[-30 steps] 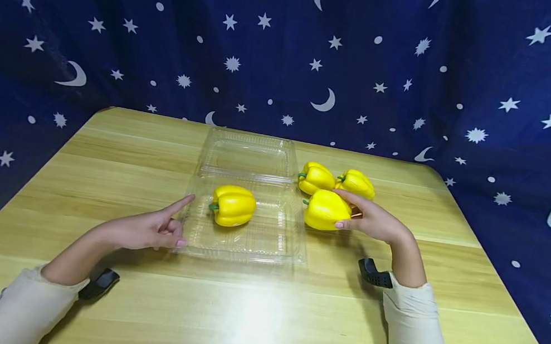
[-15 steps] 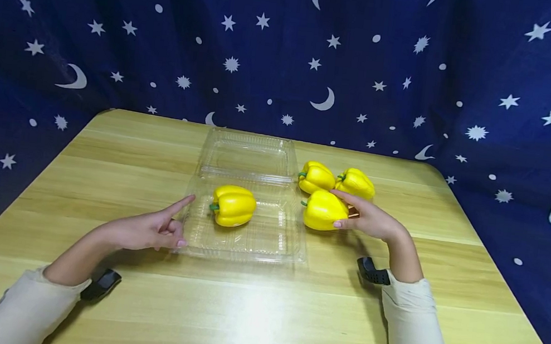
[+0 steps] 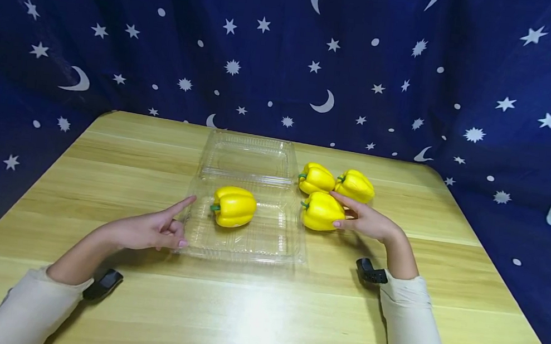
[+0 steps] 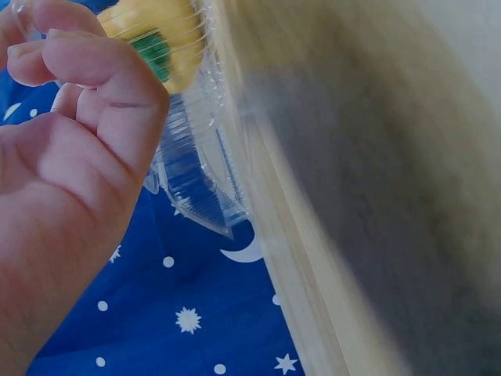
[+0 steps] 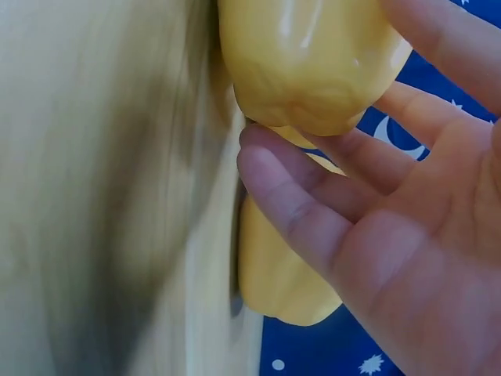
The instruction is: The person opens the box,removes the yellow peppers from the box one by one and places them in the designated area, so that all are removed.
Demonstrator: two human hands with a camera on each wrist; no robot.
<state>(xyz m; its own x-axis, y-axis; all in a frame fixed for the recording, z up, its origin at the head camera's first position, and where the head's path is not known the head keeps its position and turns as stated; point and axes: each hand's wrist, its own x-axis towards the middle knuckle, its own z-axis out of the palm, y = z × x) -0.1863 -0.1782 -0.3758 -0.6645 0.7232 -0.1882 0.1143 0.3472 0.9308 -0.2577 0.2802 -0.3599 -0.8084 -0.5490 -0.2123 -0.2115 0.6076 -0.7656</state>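
Observation:
My right hand (image 3: 368, 221) grips a yellow bell pepper (image 3: 320, 212) from its right side, thumb in front and index finger over the back. Its green stem points left, toward a hinged clear plastic container (image 3: 263, 243) lying open. One more yellow bell pepper (image 3: 235, 207) sits inside the container's near half. At the container's left edge is my left hand (image 3: 148, 230), index finger straight along the side, thumb at the front corner, other fingers curled in. In the right wrist view, the gripped pepper (image 5: 313, 63) is between thumb and fingers.
Two further yellow bell peppers, one on the left (image 3: 316, 178) and one on the right (image 3: 356, 185), lie behind the right hand. The container's lid (image 3: 251, 158) lies flat at the back. A dark blue curtain (image 3: 278, 49) hangs behind the wooden table (image 3: 260, 316).
The right hand and the pepper it grips have shifted slightly left, toward the container. The left hand stays at the container's edge.

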